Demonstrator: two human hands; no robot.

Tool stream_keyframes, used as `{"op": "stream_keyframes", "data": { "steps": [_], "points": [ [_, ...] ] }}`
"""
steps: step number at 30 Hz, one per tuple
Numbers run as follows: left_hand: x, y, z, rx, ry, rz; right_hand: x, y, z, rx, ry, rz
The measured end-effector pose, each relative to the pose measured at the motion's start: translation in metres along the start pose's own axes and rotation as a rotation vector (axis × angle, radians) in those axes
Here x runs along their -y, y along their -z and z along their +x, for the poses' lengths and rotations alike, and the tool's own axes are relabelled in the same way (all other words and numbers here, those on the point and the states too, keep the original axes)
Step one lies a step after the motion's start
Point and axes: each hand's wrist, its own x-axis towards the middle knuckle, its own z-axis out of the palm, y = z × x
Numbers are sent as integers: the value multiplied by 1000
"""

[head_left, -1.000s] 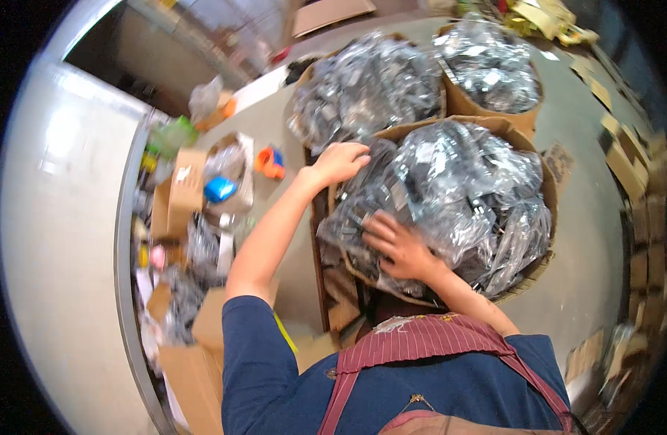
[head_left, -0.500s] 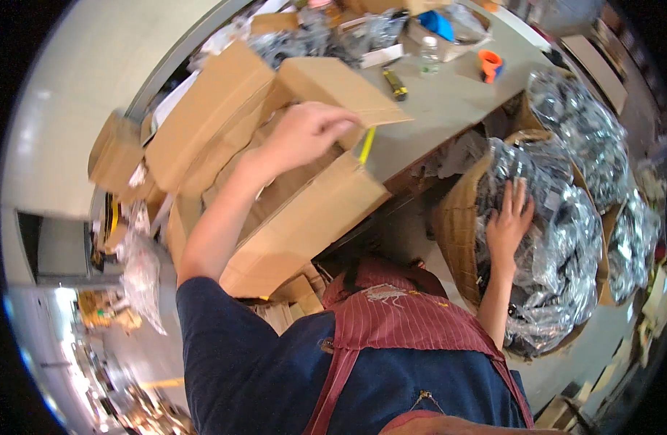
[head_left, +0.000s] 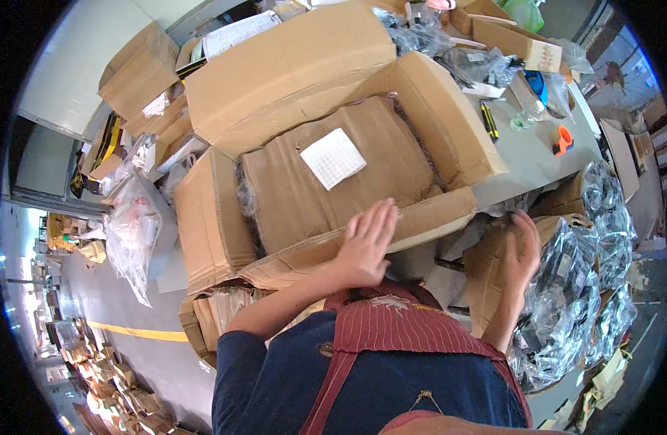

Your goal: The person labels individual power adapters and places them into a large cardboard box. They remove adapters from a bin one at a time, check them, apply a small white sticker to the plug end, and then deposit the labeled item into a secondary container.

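Note:
A large open cardboard box [head_left: 290, 76] sits on the table with its flaps spread. Inside it, a brown cardboard sheet [head_left: 391, 152] covers the contents, and a white square with a grid pattern [head_left: 333, 158] lies on top. My left hand [head_left: 369, 243] is at the near flap of the box, fingers stretched out and nothing in them. My right hand [head_left: 520, 254] is at the side of a tall carton [head_left: 485, 279] on the right, fingers apart and slightly bent. That carton is full of clear-bagged dark parts [head_left: 558, 297], whose kind I cannot make out.
A yellow-and-black utility knife [head_left: 489, 122], a clear bottle [head_left: 527, 117] and an orange ring-shaped item [head_left: 563, 140] lie on the grey table [head_left: 518, 167]. More bagged goods [head_left: 605, 206] stand far right. A plastic bag [head_left: 134, 228] hangs at the left.
My left hand has come down from over the box to its near flap, uncovering the inside. My right hand has left the bagged parts for the carton's side. The view has shifted.

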Motion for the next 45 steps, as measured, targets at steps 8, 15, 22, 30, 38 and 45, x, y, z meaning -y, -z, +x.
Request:
{"op": "stream_keyframes", "data": {
  "steps": [8, 15, 22, 30, 38, 45],
  "points": [
    [100, 71, 68, 452, 117, -661, 97, -198, 86, 699, 329, 69],
    [312, 54, 73, -80, 686, 73, 139, -309, 92, 957, 295, -477],
    [265, 65, 87, -166, 794, 197, 124, -294, 110, 882, 364, 221],
    [119, 199, 17, -788, 506, 242, 118, -170, 144, 660, -142, 1212],
    [-32, 260, -267, -1743, 988, 603, 102, -189, 151, 862, -416, 1287],
    [-99, 103, -496, -1714, 1689, 631, 95, -214, 145, 1108, -294, 1191]
  ]
}}
